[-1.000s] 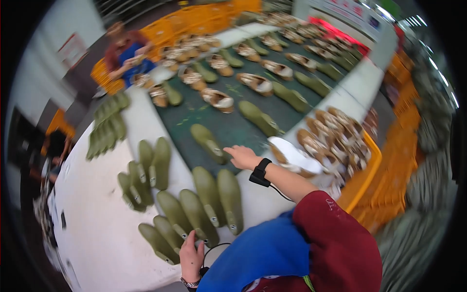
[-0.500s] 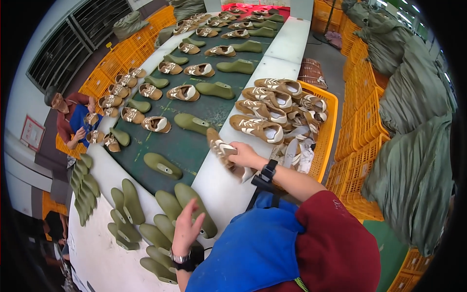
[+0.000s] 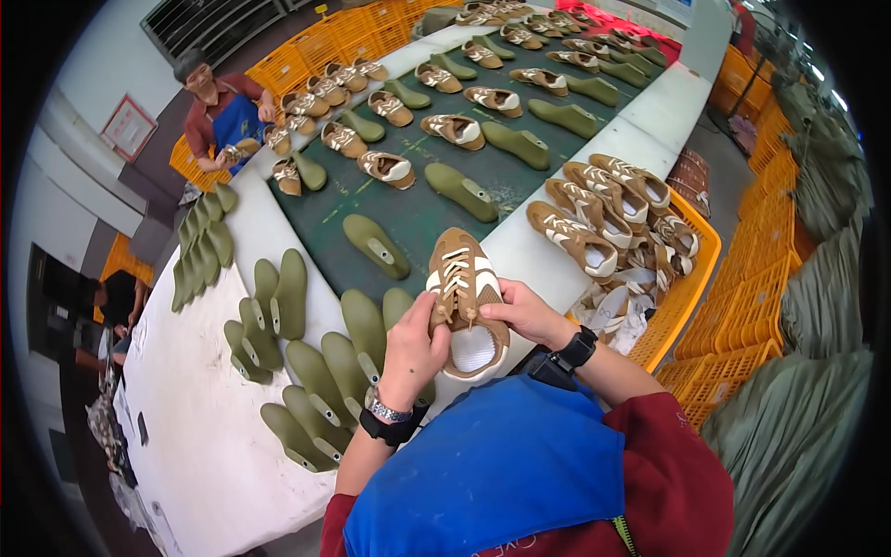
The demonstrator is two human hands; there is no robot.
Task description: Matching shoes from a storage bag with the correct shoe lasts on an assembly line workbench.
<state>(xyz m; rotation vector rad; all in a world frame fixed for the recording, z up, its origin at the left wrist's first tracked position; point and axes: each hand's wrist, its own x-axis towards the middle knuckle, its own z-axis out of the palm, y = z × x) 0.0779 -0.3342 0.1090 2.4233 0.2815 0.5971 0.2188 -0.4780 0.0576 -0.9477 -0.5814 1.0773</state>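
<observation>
A brown and white sneaker upper (image 3: 467, 271) with white laces is held up in front of me, toe pointing away, its opening and white lining facing me. My left hand (image 3: 413, 348) is closed on its left side, thumb near the lace ends. My right hand (image 3: 531, 314) grips the right side near the opening. Just left of my left hand, several olive-green shoe lasts (image 3: 342, 362) lie in groups on the white table (image 3: 200, 408). Beyond the shoe, a single green last (image 3: 376, 246) rests on the dark green conveyor belt (image 3: 320, 227).
More sneaker uppers (image 3: 455, 131) and lasts line the belt in rows. At right, uppers (image 3: 574, 239) are piled over a yellow crate (image 3: 694, 283). Stacked orange crates (image 3: 729, 343) and grey-green cloth covers (image 3: 789, 408) stand farther right. A co-worker (image 3: 223, 111) handles a shoe across the belt.
The sneaker upper has come from the right side of the belt to in front of me. My left hand has joined my right on it. The view has turned leftward.
</observation>
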